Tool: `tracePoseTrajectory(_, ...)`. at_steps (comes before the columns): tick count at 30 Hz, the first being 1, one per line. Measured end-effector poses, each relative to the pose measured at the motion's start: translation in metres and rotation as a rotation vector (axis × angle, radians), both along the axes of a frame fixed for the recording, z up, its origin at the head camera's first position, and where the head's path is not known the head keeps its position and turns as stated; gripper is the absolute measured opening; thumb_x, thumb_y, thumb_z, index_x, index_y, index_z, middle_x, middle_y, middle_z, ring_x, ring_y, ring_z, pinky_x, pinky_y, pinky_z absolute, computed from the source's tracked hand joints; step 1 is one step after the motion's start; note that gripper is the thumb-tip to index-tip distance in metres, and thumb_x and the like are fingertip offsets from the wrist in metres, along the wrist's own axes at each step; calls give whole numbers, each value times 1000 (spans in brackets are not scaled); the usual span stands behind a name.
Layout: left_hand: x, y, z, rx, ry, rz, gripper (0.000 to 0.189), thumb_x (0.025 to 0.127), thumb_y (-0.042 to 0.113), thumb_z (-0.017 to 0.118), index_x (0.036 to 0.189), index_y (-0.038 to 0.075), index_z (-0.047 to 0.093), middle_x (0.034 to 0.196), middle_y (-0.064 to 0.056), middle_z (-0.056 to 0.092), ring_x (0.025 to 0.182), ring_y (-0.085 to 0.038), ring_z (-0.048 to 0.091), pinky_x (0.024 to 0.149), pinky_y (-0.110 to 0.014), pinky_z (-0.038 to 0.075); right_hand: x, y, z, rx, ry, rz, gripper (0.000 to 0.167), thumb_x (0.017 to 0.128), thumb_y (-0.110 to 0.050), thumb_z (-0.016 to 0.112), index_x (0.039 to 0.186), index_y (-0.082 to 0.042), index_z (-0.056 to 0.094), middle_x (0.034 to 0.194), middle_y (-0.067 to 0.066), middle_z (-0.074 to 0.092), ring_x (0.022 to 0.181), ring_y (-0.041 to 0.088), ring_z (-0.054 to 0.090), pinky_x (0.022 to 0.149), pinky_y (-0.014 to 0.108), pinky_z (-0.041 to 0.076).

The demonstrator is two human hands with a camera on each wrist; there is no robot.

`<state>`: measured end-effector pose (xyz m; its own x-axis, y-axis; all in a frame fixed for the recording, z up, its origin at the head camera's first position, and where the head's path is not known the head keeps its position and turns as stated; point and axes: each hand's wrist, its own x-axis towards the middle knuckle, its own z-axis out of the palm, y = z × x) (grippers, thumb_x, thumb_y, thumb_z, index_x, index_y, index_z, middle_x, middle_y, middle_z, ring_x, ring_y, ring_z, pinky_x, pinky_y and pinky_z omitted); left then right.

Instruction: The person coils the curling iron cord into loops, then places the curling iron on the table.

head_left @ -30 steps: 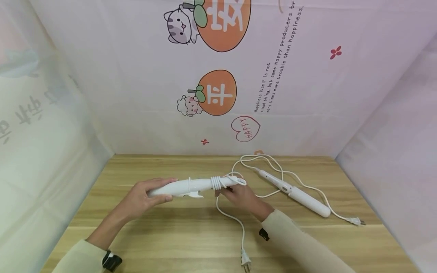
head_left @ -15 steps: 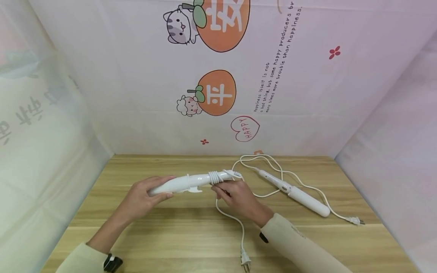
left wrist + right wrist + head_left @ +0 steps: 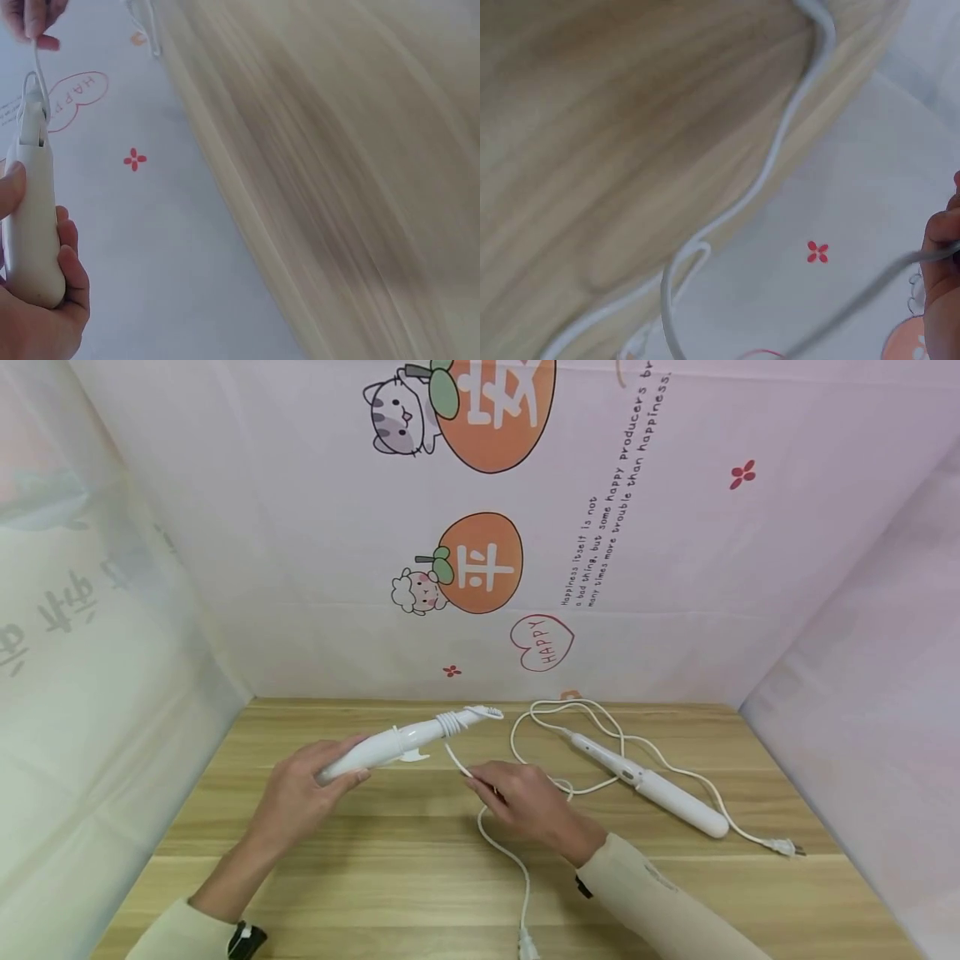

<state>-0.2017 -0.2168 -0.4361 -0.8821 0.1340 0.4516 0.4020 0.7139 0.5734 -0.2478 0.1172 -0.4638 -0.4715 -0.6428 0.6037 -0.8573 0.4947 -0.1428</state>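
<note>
My left hand grips the thick end of a white curling iron, held up over the table and tilted with its narrow end to the upper right. Several turns of white cord wrap that narrow end. A small lever juts from its underside. My right hand pinches the cord a short way below the wraps, apart from the iron. The rest of the cord trails to a plug at the front edge of view. In the left wrist view, fingers and thumb curl round the iron's body.
A second white curling iron lies on the wooden table at the right. Its loose cord loops behind it and ends in a plug. Printed cloth walls enclose the table's back and sides.
The held iron's narrow end has swung up and left. My right hand has moved away from the wraps, drawing a length of cord between it and the iron. The plug has slid toward the front.
</note>
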Motion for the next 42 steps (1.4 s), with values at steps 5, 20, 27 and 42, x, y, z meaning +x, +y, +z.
tracePoseTrajectory(5,0,-2,-7,-90,127,-38,59,84,8,93,140,13,75,122,-19,79,109,-41,74,87,-63,63,0,3,8,34,59,39,6,102,-13,77,107,-9,78,84,-6,68,68,-1,53,60,15,48)
tracePoseTrajectory(20,3,-3,-16,-179,91,-134,55,85,13,93,138,18,77,117,-8,81,106,-27,76,83,-48,65,-24,6,30,119,240,52,7,107,-17,72,110,-11,73,97,-3,72,70,7,63,61,26,55)
tracePoseTrajectory(27,-3,-8,-16,-184,87,-251,57,85,13,92,139,19,76,120,-8,81,104,-27,76,80,-39,64,-40,3,36,146,268,46,10,101,-18,78,109,-14,76,97,-5,75,73,8,71,60,26,57)
tracePoseTrajectory(42,-8,-20,-21,47,-244,-402,51,97,28,84,146,19,71,135,-11,76,105,-18,71,82,-32,58,-50,13,22,118,-182,198,22,109,-20,68,125,-16,82,101,-6,77,84,2,67,77,21,57)
